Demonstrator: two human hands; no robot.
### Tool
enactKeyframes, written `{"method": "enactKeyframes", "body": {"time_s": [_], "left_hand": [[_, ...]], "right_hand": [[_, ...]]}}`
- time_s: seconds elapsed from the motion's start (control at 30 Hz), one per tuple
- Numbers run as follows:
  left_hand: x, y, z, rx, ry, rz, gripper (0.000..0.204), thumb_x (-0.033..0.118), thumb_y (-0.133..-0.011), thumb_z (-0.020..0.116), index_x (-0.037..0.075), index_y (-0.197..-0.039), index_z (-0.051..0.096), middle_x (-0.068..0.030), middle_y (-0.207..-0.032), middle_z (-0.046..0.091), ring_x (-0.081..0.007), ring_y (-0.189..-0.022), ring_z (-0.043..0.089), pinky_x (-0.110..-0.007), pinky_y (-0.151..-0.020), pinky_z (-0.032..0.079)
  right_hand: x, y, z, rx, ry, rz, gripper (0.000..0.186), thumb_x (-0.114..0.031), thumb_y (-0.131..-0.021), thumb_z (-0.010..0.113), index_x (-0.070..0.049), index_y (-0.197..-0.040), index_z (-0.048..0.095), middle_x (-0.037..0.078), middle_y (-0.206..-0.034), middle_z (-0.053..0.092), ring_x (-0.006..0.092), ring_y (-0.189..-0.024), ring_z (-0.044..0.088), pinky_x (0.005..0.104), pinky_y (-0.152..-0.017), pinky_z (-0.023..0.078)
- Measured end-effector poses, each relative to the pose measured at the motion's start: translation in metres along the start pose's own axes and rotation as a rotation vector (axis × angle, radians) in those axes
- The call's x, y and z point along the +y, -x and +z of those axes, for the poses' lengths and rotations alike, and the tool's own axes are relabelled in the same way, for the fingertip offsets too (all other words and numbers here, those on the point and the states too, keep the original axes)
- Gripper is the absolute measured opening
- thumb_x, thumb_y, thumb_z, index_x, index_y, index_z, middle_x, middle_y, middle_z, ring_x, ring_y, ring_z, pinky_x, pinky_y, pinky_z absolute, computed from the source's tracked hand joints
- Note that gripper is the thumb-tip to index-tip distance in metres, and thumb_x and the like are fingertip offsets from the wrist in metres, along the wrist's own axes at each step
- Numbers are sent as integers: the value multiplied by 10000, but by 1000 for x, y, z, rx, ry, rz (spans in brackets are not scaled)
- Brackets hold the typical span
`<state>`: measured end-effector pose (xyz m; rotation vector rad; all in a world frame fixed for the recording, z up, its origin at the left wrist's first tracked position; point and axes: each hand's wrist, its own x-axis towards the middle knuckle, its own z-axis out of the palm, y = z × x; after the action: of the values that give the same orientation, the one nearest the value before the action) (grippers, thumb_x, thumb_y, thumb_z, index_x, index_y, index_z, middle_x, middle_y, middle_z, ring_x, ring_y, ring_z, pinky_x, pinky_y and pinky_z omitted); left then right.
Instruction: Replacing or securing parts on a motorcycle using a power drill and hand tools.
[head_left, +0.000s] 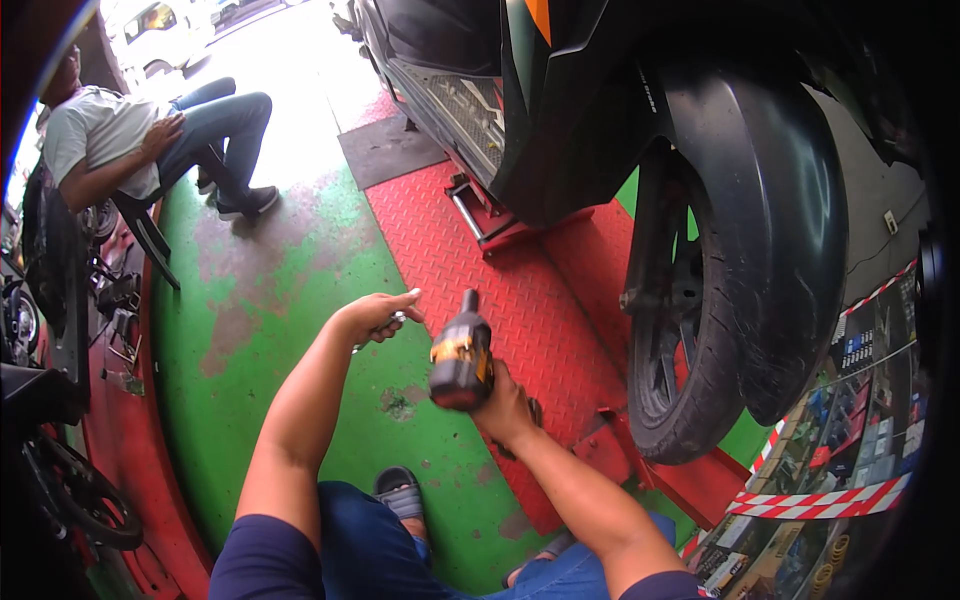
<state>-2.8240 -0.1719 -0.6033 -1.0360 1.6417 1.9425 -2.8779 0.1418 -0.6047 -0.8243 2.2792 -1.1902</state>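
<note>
My right hand [505, 408] grips the handle of a black and yellow cordless impact wrench [462, 365]. A dark socket [471, 300] on its nose points away from me, over a red tread-plate lift [480, 250]. To its left, the fingers of my left hand [375, 316] are closed around a slim, shiny metal piece [399, 317], with the thumb stretched out toward the wrench. Most of that piece is hidden in the fingers, so its kind is unclear. Neither hand touches the dark scooter [560, 130]. Its front wheel [655, 400] is right of my hands, under a black fender [770, 210].
A person [110, 140] sits on a chair at the far left. Motorcycle parts stand along a red platform edge [140, 430]. At the lower right, a display case [860, 420] of small boxes carries red-and-white tape [820, 502]. Green painted floor [290, 260] spreads around my sandalled feet.
</note>
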Motion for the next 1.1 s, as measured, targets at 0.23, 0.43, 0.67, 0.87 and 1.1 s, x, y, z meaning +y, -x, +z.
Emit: {"method": "enactKeyframes", "body": {"time_s": [0.23, 0.43, 0.67, 0.87, 1.1], "left_hand": [[-15, 9, 99, -338, 27, -57, 528, 621, -897, 763, 135, -743, 625, 20, -574, 522, -83, -435, 442, -234, -395, 303], [-28, -12, 104, 60, -95, 0, 534, 614, -820, 774, 105, -702, 664, -16, -606, 527, -143, -484, 448, -321, -449, 337], [-9, -91, 106, 538, -775, 388, 485, 522, -840, 772, 88, -1051, 721, -176, -1066, 762, -367, -1032, 726, -485, -870, 572], [-9, -117, 131, 497, -868, 463, 375, 458, -902, 728, 114, -1051, 711, -181, -949, 755, -390, -948, 738, -517, -832, 567], [-9, -97, 126, 475, -979, 452, 636, 634, -791, 802, 109, -1141, 721, -176, -1016, 770, -357, -1030, 739, -498, -874, 567]], "right_hand": [[-13, 99, -45, -21, -13, -348, 613, -173, -748, 908, -19, -1255, 601, 184, -1015, 767, 385, -923, 764, 471, -809, 606], [6, 133, -61, -84, -5, -313, 478, -166, -750, 899, -47, -1159, 683, 171, -1049, 752, 358, -936, 763, 449, -800, 612], [24, 151, -74, -106, 52, -418, 482, -230, -769, 898, -27, -1156, 694, 165, -1069, 730, 373, -919, 751, 454, -828, 611], [40, 156, -82, 1, 173, -419, 349, -187, -801, 887, -59, -1087, 734, 122, -1014, 766, 292, -918, 768, 420, -821, 622], [44, 159, -95, 34, 257, -431, 353, -123, -819, 863, -56, -1140, 730, 105, -1018, 774, 249, -928, 760, 385, -824, 617]]}}
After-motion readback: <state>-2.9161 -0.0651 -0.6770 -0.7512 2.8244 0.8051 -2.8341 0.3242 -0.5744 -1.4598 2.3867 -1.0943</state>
